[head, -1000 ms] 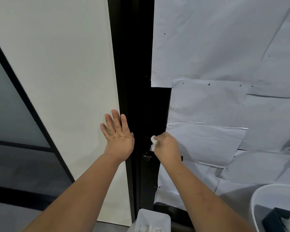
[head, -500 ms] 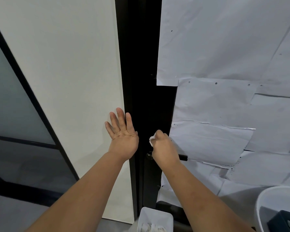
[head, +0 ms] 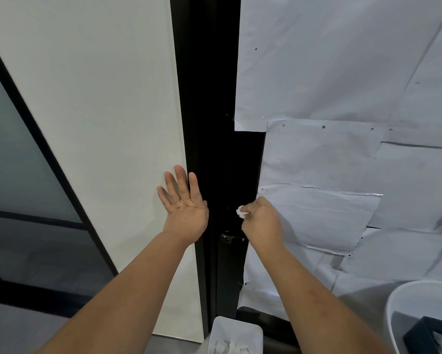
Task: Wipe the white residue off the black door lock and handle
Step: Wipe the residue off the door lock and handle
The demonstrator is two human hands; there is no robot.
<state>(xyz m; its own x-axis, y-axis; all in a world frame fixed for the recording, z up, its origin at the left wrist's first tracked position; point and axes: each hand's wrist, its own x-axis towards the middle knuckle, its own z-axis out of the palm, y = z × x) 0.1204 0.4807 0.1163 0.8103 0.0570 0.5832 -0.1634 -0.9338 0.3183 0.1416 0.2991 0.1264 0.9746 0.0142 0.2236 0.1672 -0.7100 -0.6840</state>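
Tissue first: a small white wad, pinched in the curled fingers of the right hand, pressed against the black door lock just right of centre frame. A second ago that wad sat lower, close above the handle; now it has climbed a little, toward twelve o'clock along the black door edge. My read is that the wiping has moved off the handle and onto the lock body above it.

The handle peeks out at six o'clock from the wad, a dark lever mostly hidden by the right wrist. Whether any white residue is left on it I cannot tell; everything there is black on black with only faint glints.

Left hand is flat and spread, fingers straight, pressed on the pale wall panel at nine o'clock from the lock, its index finger lying right along the dark frame. It has barely shifted over the last second, so it looks like a brace steadying the body.

At three o'clock from the lock, overlapping white paper sheets cover the door face. At six o'clock, bottom edge, a small white bin holds crumpled white tissues. At the bottom right corner, a round white tub holds a dark box.

Expect more short strokes up here, then a check on the handle.
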